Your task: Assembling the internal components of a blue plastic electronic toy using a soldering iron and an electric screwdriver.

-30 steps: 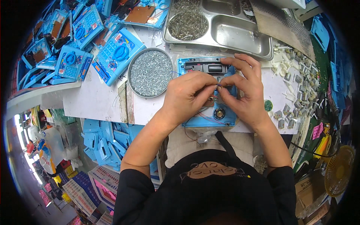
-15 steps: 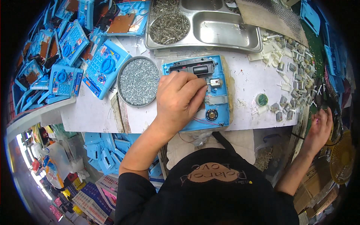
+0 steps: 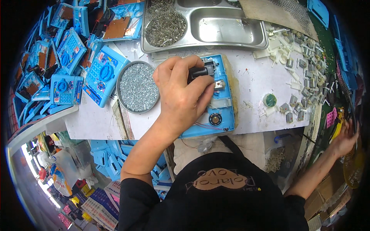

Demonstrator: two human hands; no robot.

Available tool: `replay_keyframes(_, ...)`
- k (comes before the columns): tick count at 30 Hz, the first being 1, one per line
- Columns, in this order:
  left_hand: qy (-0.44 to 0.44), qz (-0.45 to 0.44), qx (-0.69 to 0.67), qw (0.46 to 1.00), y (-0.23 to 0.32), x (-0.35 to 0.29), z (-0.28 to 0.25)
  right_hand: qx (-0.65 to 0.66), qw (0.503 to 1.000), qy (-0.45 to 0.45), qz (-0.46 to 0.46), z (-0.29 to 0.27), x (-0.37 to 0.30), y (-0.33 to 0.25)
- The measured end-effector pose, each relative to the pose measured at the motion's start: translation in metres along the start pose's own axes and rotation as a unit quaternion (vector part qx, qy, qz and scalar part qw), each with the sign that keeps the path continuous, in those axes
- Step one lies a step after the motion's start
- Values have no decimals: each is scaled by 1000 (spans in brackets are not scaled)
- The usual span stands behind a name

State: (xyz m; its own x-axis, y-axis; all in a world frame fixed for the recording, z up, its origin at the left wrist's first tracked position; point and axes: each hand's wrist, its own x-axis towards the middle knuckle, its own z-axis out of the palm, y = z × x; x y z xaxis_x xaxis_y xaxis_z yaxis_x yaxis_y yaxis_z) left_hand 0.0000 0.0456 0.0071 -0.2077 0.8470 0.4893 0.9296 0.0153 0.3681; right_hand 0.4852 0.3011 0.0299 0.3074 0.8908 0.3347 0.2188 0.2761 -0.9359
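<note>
My left hand (image 3: 181, 88) is curled over the left part of a blue plastic casing (image 3: 228, 92) on the table. Its index finger and thumb close around a black plastic part with a rounded bar (image 3: 198, 72); the palm hides much of it. The thumb tip is beside a small silver motor (image 3: 219, 85) in the casing. Below the motor sit a clear strip (image 3: 220, 103) and a round speaker (image 3: 215, 119) with thin wires. Off the table's right side, my right hand (image 3: 344, 141) reaches out with fingers apart, next to a yellow tool (image 3: 337, 130) and dark cords.
A round tin of screws (image 3: 138, 87) stands left of the casing. A steel tray (image 3: 231, 45) with screws lies behind. Blue toy casings (image 3: 104, 75) pile at left; small motors and white plastic pieces (image 3: 295, 86) are scattered at right, near a green round pot (image 3: 269, 100).
My right hand has moved farther right, to the yellow tool. My left index finger has lifted from beside the motor onto the black part, which now looks tilted. The view shifted slightly.
</note>
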Motion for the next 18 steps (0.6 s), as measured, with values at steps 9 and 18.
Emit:
replay_keyframes(9,-26,36,-23,999,-5,3,-10,160,973,-169,3,-5,-68,-21)
replay_keyframes(18,-83,39,-147,985,-3,-16,-7,225,926,-300,44,159,-174,-44)
